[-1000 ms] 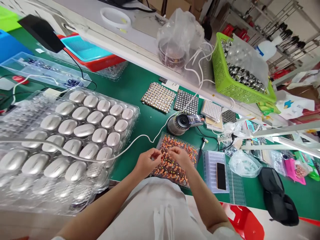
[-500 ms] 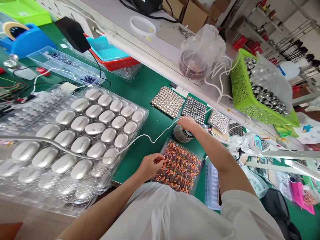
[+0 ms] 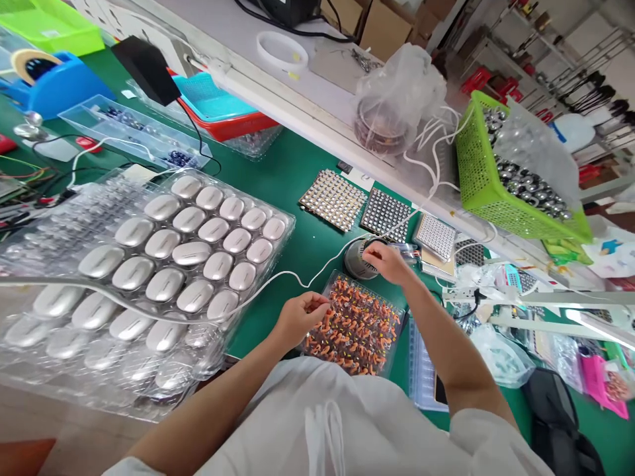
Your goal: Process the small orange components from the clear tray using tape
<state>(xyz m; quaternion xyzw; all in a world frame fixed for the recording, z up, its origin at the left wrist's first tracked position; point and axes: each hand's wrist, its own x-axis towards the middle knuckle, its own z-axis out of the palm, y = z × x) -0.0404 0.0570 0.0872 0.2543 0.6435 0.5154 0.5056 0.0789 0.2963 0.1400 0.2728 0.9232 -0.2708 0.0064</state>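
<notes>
A clear tray of small orange coiled parts (image 3: 360, 327) lies on the green table close to my body. My left hand (image 3: 301, 316) is over the tray's left edge, thumb and fingertips pinched together; anything between them is too small to make out. Just behind the tray stands a round grey container (image 3: 353, 259). Above its right side is my right hand (image 3: 384, 259), its fingers closed together, with whatever they hold hidden. A white cable (image 3: 325, 264) runs across the table past the container.
Large trays of silvery oval cases (image 3: 191, 254) fill the left. Behind the container are a dotted beige board (image 3: 333, 200), a dark board (image 3: 385, 215) and a white block (image 3: 435, 236). A green basket (image 3: 496, 192) stands on the shelf at right. A purple plastic tray (image 3: 419, 370) lies right.
My right hand has shifted slightly right and down, from the container's far rim to over its top. My left hand has risen a little, still pinched.
</notes>
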